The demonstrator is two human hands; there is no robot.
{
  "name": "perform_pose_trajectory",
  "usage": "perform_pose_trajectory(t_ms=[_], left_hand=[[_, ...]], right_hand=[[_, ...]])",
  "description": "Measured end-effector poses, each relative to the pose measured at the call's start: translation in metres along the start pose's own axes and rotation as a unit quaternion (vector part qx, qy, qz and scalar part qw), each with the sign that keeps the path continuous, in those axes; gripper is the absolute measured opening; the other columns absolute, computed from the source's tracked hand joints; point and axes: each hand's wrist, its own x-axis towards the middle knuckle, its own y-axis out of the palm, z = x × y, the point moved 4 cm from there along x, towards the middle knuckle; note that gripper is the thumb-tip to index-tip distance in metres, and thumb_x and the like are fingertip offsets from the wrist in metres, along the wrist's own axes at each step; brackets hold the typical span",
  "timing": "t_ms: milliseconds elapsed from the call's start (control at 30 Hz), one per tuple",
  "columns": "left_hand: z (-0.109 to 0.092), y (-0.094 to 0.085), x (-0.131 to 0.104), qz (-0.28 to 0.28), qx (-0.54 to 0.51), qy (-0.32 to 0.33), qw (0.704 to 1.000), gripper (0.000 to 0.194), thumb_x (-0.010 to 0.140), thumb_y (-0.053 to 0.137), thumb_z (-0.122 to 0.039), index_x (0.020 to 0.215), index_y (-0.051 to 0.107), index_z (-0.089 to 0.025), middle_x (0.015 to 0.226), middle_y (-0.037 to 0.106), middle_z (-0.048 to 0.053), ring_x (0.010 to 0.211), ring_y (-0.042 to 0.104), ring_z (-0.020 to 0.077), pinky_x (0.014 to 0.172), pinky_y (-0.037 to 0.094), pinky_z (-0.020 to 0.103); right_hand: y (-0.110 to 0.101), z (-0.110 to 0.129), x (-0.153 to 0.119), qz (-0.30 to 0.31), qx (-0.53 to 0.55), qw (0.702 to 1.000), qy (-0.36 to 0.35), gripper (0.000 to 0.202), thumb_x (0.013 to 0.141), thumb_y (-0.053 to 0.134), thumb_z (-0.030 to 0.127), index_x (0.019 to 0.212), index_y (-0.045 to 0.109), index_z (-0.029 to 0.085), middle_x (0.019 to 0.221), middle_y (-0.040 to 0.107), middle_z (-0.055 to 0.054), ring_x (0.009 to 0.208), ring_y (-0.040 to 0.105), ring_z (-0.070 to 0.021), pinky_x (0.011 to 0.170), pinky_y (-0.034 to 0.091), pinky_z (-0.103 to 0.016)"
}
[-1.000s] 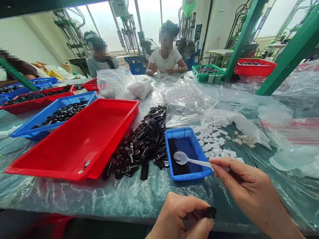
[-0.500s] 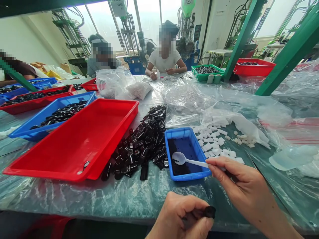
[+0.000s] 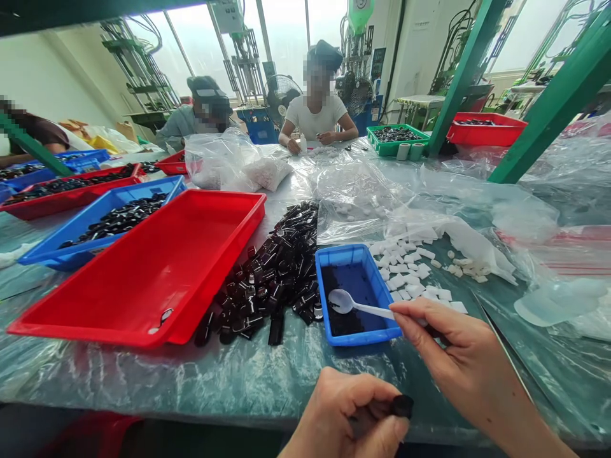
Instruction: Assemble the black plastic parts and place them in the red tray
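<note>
My right hand (image 3: 470,362) pinches the handle of a white plastic spoon (image 3: 363,308). The spoon's bowl is inside a small blue tray (image 3: 366,338), over dark grains (image 3: 344,323) spread on the tray floor. Nearer the table's front edge, my left hand (image 3: 346,413) is closed on a small black plastic piece (image 3: 401,406); its end shows between thumb and forefinger, the rest is hidden. Left of the tray lies a heap of glossy black pieces (image 3: 272,273). White flat blocks (image 3: 410,270) lie just right of the tray.
A large red tray (image 3: 143,273) with a small piece in its near corner stands left. Behind it is a blue tray (image 3: 48,254) of black parts. Plastic bags (image 3: 358,191) lie beyond. Two people sit across the table, another at far left. A green post (image 3: 548,95) slants at right.
The spoon and my right hand have shifted slightly left. My left hand looks the same. Across the table, the person on the left has moved their head to the right.
</note>
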Motion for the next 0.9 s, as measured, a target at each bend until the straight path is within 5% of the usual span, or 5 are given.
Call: perform_pose_trajectory(t_ms=[667, 900], left_hand=[[-0.004, 0.000, 0.002, 0.013, -0.005, 0.002, 1.000, 0.023, 0.075, 0.055, -0.021, 0.074, 0.072, -0.005, 0.050, 0.066, 0.012, 0.040, 0.054, 0.0125, 0.039, 0.039, 0.018], [-0.005, -0.003, 0.001, 0.017, -0.034, -0.017, 0.999, 0.023, 0.075, 0.057, -0.020, 0.079, 0.073, -0.004, 0.056, 0.069, 0.013, 0.046, 0.059, 0.0147, 0.044, 0.042, 0.019]], right_hand=[[0.004, -0.005, -0.002, -0.013, 0.016, 0.999, 0.025, 0.013, 0.089, 0.056, 0.025, 0.090, 0.069, 0.024, 0.085, 0.073, -0.001, 0.075, 0.069, -0.0180, 0.063, 0.053, -0.023], [-0.010, -0.012, -0.005, -0.060, 0.043, 0.990, 0.120, 0.015, 0.082, 0.062, 0.034, 0.084, 0.073, 0.025, 0.075, 0.072, 0.000, 0.063, 0.065, -0.0164, 0.057, 0.053, -0.022]])
